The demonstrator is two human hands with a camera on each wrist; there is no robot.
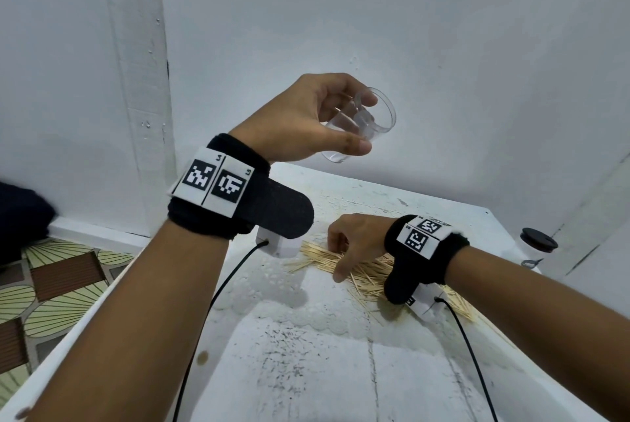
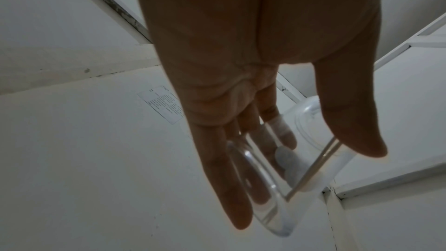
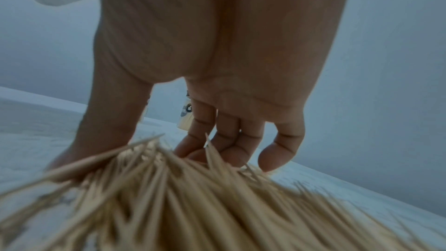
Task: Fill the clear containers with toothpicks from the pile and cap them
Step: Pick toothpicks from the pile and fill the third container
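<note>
My left hand [image 1: 364, 123] holds a clear container [image 1: 383, 118] in the air above the far side of the white table [image 1: 306, 370], thumb on one side and fingers on the other. The container [image 2: 277, 217] is tilted, mouth toward the right, and one toothpick [image 2: 311, 169] lies inside it. My right hand [image 1: 335, 261] is down on the toothpick pile [image 1: 368, 280] at mid-table. In the right wrist view its thumb and curled fingers [image 3: 217, 152] close around a bunch at the pile's [image 3: 193, 207] far end.
A jar with a black lid [image 1: 537, 244] stands at the table's right edge. A jar with a label [image 3: 184, 115] shows behind my right fingers. A white lace mat [image 1: 272, 285] lies under the pile. Walls close the far side; the table's left edge drops to a patterned floor.
</note>
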